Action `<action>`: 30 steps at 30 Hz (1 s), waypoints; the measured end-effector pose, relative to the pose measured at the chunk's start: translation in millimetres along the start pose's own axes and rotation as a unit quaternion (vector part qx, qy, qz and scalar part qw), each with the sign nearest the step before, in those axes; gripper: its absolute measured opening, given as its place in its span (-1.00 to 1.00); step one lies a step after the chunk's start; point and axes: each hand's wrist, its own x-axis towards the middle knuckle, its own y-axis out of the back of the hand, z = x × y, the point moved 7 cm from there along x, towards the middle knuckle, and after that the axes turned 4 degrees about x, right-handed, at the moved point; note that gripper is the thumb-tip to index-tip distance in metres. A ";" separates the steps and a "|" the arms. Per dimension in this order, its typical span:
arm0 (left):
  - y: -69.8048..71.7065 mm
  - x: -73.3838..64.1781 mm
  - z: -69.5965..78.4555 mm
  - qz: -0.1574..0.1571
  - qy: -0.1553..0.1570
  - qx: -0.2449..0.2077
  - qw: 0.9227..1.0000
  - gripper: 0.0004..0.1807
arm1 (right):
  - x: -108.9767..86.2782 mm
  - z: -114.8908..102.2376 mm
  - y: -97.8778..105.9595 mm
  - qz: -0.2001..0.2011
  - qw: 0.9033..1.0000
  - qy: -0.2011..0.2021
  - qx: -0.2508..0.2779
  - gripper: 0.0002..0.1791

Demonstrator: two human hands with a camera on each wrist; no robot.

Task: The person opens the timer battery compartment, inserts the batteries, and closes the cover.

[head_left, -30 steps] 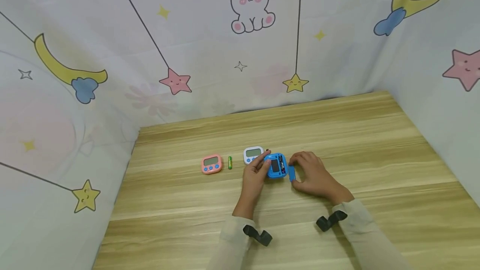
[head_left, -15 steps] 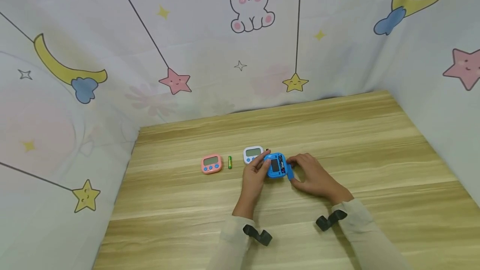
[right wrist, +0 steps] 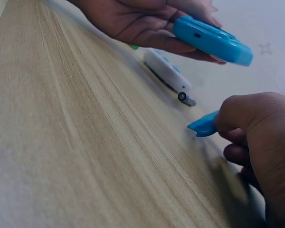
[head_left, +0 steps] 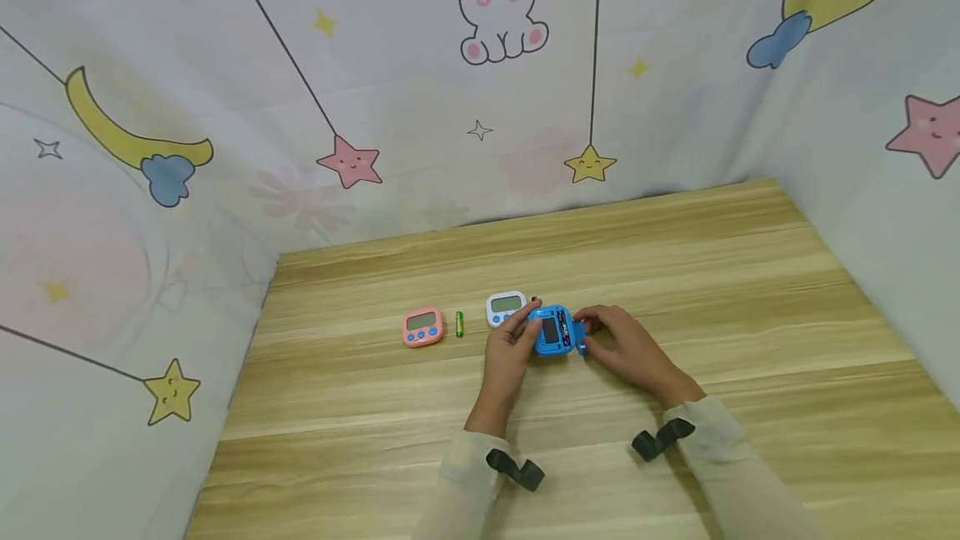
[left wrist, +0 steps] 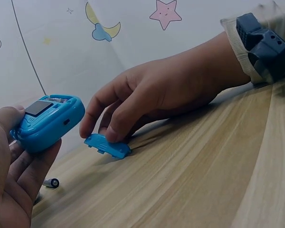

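At the left of the row on the desk point(head_left: 675, 273) lies a pink timer point(head_left: 423, 327), face up, with a small green battery point(head_left: 460, 324) just beside it on the right. Next comes a white timer point(head_left: 505, 308), also face up, close behind the left hand's fingers.

The left hand point(head_left: 510, 348) grasps the blue timer point(head_left: 553, 331), fingers curled under and round its left side, holding it back-side up and lifted a little off the wood, as the left wrist view shows point(left wrist: 47, 122). Its back carries a dark rectangular recess, the opened battery compartment; whether a cell sits inside cannot be told from any view.

Just right of the timer, the right hand point(head_left: 626, 348) pinches the blue battery cover point(left wrist: 107, 145) between thumb and fingertips, the cover low and touching the desk, apart from the timer's body but very near its right edge. In the right wrist view the cover point(right wrist: 205, 125) juts from the curled fingers.

A small dark round piece point(left wrist: 51, 182) lies on the desk beneath the raised timer.
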 end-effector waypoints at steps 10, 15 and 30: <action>-0.3 1.0 -3.4 -0.004 0.007 -0.005 1.000 -0.59 | -0.7 -4.6 4.1 0.036 0.999 0.017 0.028 -0.59; -0.6 1.1 -3.9 -0.007 0.005 -0.001 1.000 -0.58 | 0.0 -5.2 6.7 0.060 0.997 0.015 0.047 -0.59; -1.0 0.0 -0.7 0.000 -0.002 0.004 1.000 -0.60 | -0.8 -6.1 14.8 0.104 0.988 -0.027 0.115 -0.62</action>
